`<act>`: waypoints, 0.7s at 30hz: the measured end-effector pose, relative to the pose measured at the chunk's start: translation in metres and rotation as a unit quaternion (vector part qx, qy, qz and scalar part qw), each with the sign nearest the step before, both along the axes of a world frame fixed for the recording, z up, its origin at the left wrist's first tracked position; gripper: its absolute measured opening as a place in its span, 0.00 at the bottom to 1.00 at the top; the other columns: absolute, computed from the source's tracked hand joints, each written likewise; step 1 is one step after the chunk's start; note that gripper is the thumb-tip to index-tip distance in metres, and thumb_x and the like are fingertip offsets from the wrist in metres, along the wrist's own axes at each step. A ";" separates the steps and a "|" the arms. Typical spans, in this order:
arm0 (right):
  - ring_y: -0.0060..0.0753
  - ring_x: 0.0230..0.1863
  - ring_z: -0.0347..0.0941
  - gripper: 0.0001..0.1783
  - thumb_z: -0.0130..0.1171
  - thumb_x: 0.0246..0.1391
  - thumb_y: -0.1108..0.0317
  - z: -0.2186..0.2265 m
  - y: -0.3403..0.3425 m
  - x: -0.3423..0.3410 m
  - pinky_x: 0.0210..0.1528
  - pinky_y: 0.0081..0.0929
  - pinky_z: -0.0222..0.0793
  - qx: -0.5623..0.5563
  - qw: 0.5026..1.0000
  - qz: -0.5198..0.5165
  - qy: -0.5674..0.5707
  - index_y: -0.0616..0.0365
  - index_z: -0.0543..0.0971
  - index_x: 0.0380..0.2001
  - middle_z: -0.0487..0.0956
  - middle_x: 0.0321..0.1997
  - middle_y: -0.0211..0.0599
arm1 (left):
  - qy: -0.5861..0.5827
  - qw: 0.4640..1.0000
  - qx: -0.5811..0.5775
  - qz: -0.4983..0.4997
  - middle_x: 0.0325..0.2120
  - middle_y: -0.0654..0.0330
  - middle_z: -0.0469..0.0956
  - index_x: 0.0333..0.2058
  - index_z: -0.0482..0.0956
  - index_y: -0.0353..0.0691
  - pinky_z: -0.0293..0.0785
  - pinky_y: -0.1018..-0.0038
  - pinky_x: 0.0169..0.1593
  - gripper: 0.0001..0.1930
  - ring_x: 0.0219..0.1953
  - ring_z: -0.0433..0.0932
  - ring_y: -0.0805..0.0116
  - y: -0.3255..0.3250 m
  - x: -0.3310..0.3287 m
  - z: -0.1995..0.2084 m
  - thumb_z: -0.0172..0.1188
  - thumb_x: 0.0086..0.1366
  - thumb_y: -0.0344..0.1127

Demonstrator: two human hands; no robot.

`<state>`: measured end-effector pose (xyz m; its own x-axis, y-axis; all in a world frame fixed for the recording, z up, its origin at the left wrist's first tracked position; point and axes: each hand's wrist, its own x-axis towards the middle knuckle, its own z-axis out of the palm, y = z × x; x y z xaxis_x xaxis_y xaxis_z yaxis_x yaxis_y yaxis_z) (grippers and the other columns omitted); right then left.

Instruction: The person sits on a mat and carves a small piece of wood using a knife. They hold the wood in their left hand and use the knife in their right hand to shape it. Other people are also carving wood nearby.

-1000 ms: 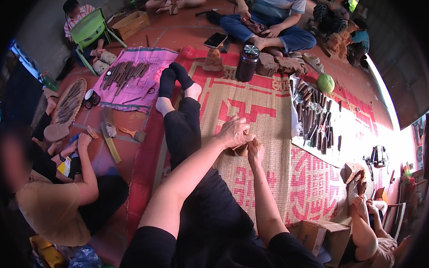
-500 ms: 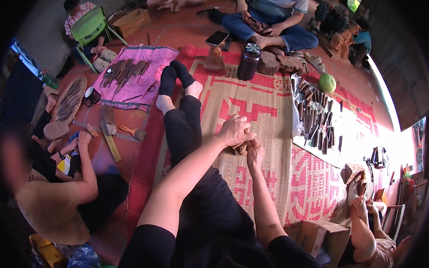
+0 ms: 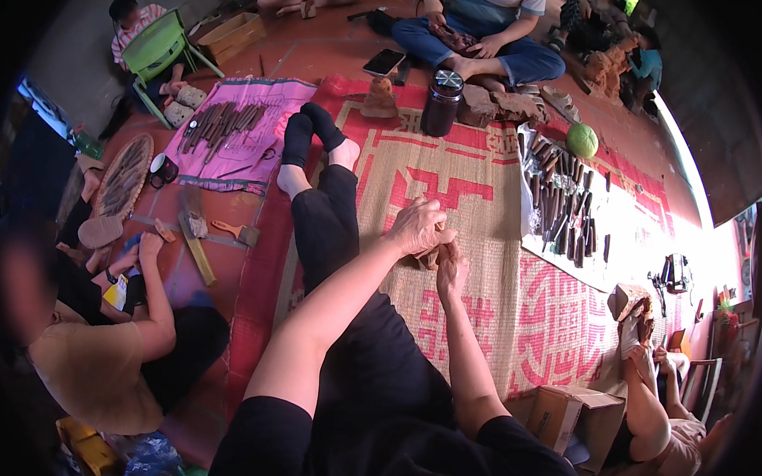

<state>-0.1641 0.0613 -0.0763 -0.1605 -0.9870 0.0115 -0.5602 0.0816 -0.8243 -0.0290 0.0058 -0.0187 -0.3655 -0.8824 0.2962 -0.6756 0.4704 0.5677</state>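
Observation:
In front of my stretched-out legs, my two hands meet over the woven mat (image 3: pixel 470 325). My left hand (image 3: pixel 417 227) is closed around a small brown piece of carved wood (image 3: pixel 428 260), whose lower part shows beneath the fingers. My right hand (image 3: pixel 452 267) is closed too, its thumb and fingertips pressed against the left hand's fingers at the top of the piece. Whatever lies within the right hand's grip is hidden.
Carving tools (image 3: pixel 567 202) lie on a white sheet at right, more chisels (image 3: pixel 225 125) on a pink cloth at left. A dark jar (image 3: pixel 442 104), wood blocks (image 3: pixel 478 107) and a green fruit (image 3: pixel 582 140) stand beyond. Co-workers sit around; a cardboard box (image 3: pixel 559 416) is at near right.
The view has shifted very slightly. My hands stay together on the wood piece, with only a small shift of the right hand's fingers.

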 end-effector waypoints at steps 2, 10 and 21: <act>0.51 0.31 0.76 0.14 0.47 0.59 0.59 -0.018 -0.015 -0.007 0.33 0.44 0.68 -0.028 0.996 -0.027 0.079 0.56 0.78 0.34 0.78 0.27 0.51 | 0.001 1.000 -0.005 -0.006 0.26 0.59 0.71 0.22 0.77 0.39 0.67 0.67 0.44 0.25 0.34 0.71 0.60 -0.002 -0.005 0.003 0.55 0.54 0.60; 0.22 0.20 0.66 0.14 0.50 0.56 0.63 -0.014 -0.001 -0.012 0.24 0.26 0.63 0.015 0.994 0.005 -0.104 0.60 0.79 0.37 0.70 0.17 0.32 | 0.006 1.000 0.008 -0.006 0.27 0.58 0.71 0.22 0.77 0.40 0.67 0.66 0.44 0.24 0.34 0.71 0.59 0.000 -0.002 0.004 0.57 0.53 0.59; 0.34 0.25 0.75 0.16 0.48 0.59 0.60 -0.025 -0.007 -0.020 0.31 0.33 0.68 0.088 0.990 -0.024 -0.108 0.57 0.81 0.41 0.78 0.22 0.42 | -0.007 1.000 0.002 0.002 0.27 0.59 0.72 0.22 0.77 0.40 0.67 0.67 0.45 0.24 0.36 0.71 0.60 -0.002 -0.007 0.001 0.58 0.53 0.60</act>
<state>-0.1846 0.0540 -0.1015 -0.1879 -0.9615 -0.2005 -0.3636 0.2577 -0.8952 -0.0359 0.0041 -0.0181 -0.3664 -0.8851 0.2869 -0.6855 0.4653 0.5600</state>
